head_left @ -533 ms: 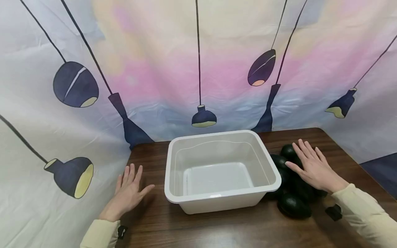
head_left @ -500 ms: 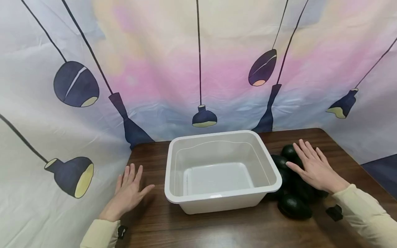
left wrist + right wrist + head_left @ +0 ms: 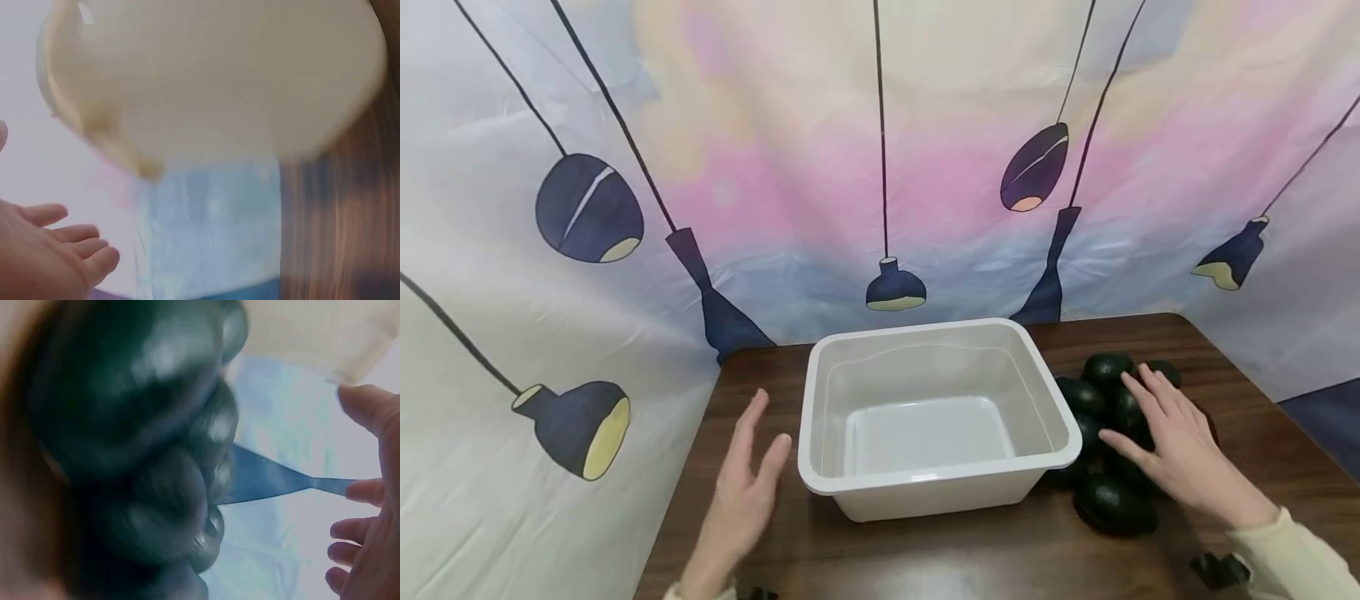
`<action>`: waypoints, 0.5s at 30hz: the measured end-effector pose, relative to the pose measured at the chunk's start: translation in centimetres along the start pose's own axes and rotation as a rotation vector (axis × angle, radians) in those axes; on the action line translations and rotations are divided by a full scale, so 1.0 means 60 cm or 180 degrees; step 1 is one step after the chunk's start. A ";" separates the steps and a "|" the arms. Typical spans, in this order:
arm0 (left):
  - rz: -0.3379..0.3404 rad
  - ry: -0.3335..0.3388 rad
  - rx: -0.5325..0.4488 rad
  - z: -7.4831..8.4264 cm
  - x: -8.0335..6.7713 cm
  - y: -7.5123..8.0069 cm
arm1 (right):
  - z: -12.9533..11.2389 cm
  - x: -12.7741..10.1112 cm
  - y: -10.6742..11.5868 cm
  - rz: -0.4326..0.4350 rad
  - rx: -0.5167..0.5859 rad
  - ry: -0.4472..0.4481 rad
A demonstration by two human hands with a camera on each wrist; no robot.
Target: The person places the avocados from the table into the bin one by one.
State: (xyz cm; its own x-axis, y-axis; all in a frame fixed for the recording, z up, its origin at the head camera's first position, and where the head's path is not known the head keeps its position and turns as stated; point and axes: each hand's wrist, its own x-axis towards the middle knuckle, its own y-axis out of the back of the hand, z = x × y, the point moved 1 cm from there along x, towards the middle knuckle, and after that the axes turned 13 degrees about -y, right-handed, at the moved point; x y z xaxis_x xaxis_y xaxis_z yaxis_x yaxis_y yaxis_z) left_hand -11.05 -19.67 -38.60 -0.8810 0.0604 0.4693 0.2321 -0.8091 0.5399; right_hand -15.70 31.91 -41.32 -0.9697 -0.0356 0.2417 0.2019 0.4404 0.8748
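Head view: right hand (image 3: 1180, 454) hovers w/ fingers straight and spread over the avocados (image 3: 1116, 433), which lie in a heap on the table (image 3: 925, 554) just right of the tub (image 3: 928, 417); whether the palm touches the fruit can't be told. Left hand (image 3: 741, 492) is raised edge-on near the tub's left wall, fingers straight, holding nothing, apart from the tub. The tub is white plastic w/ nothing in it. Approx. six avocados show, though the hand covers part of the heap, so the count is prob. low. One tub, two hands, a backdrop (image 3: 625, 208) w/ printed lamps behind.

Left wrist view: blurred; the tub's pale wall (image 3: 212, 75) fills the top, left hand's fingers (image 3: 69, 250) straight at bottom left, clear of it.

Right wrist view: blurred; the dark heap (image 3: 137, 456) fills the left, right hand's fingers (image 3: 356, 537) loose and spread at the right edge, gripping nothing.
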 end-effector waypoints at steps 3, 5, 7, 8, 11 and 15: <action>0.0363 -0.0168 -0.0210 0.026 -0.023 -0.023 | -0.014 -0.050 -0.012 0.0220 0.0156 -0.0082; 0.0552 -0.0348 -0.0247 0.033 -0.034 -0.034 | -0.021 -0.078 -0.023 0.0395 0.0154 -0.0052; 0.0691 -0.0491 -0.0218 0.035 -0.041 -0.041 | -0.028 -0.099 -0.038 0.0559 0.0099 0.0026; 0.0745 -0.0557 -0.0210 0.033 -0.044 -0.043 | -0.031 -0.107 -0.046 0.0620 0.0055 0.0079; 0.0867 -0.0618 -0.0176 0.024 -0.050 -0.042 | -0.040 -0.119 -0.070 0.0694 -0.0061 0.0184; 0.0903 -0.0491 -0.0165 0.013 -0.055 -0.040 | -0.048 -0.118 -0.094 0.0643 -0.0101 0.0230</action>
State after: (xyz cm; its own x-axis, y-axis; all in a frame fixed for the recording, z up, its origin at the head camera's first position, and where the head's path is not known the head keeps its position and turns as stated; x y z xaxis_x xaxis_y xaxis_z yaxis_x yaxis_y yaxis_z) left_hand -8.41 -17.46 -40.92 -0.7104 -0.0869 0.6984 0.4345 -0.8348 0.3381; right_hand -9.55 27.11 -46.79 -0.8969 -0.0142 0.4419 0.3964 0.4167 0.8180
